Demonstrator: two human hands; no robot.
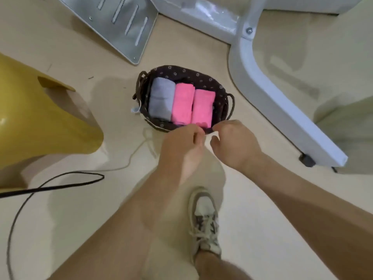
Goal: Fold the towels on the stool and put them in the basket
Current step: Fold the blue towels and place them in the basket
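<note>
A dark woven basket (219,91) with a flower-print lining is sitting on the beige floor (66,229), between a yellow stool (36,116) at the left and a white metal frame (282,102) at the right. Three folded towels are lying side by side inside the basket: a grey towel (161,101) at the left, a pink towel (182,104) in the middle touching it, and a second pink towel (202,107) at the right.

Both bare hands are reaching down to the near rim of the basket. The left hand (181,146) is pinching the dark rim with its fingers (198,131) drawn narrow. The right hand (234,144) is doing likewise, its fingers (222,126) closing narrowly on the same strip of rim, just beside the left hand. The two hands are nearly touching.

A black cable (60,178) is looping across the floor at the lower left, and a thin white cord (137,152) is trailing from the basket's left side. A laced sneaker (204,219) is showing below the forearms.
</note>
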